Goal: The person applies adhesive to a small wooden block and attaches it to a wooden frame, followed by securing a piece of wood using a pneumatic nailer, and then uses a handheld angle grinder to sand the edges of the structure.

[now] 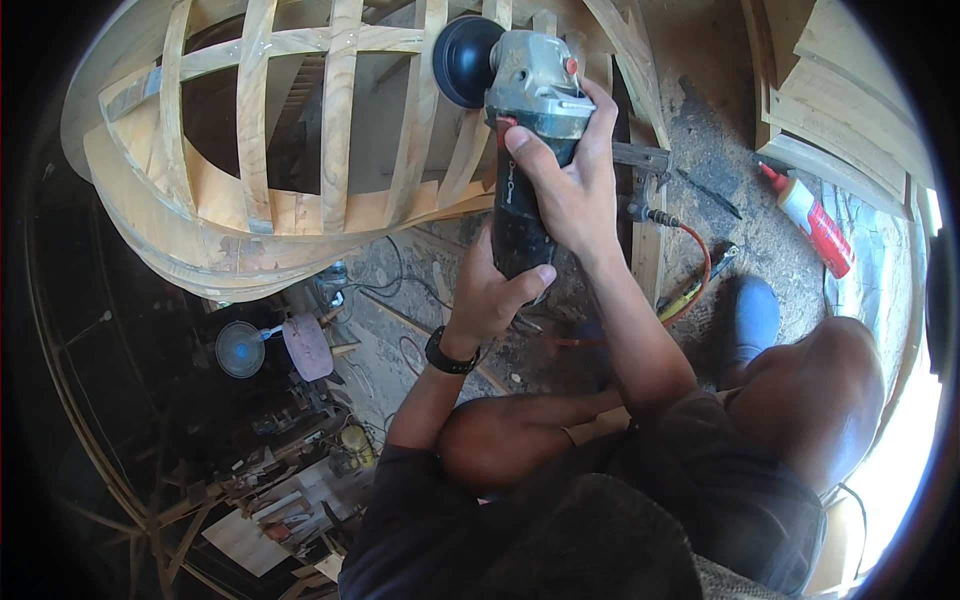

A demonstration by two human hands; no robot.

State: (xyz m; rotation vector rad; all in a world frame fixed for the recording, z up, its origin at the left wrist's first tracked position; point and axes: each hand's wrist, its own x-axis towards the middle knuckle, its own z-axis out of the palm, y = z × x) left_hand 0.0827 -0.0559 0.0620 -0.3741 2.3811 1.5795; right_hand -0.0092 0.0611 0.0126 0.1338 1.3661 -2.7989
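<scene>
An angle grinder [525, 190] with a black body, a grey metal head and a round black disc [466, 62] is held up in both hands. My left hand [490, 290] wraps round the rear end of its body, thumb across the near side. Further up, my right hand [575, 185] grips the body just behind the metal head, its thumb by a red part. The disc faces left against or close to the slats of a curved wooden frame [340, 120]; whether it touches the wood I cannot tell.
A red and white bottle [812, 225] lies on the dusty floor at the right. An orange hose [700, 250] curls near my blue shoe [755, 315]. Wooden panels [840, 110] stand at the far right. On the left are a fan [240, 348] and a cluttered workbench [300, 510].
</scene>
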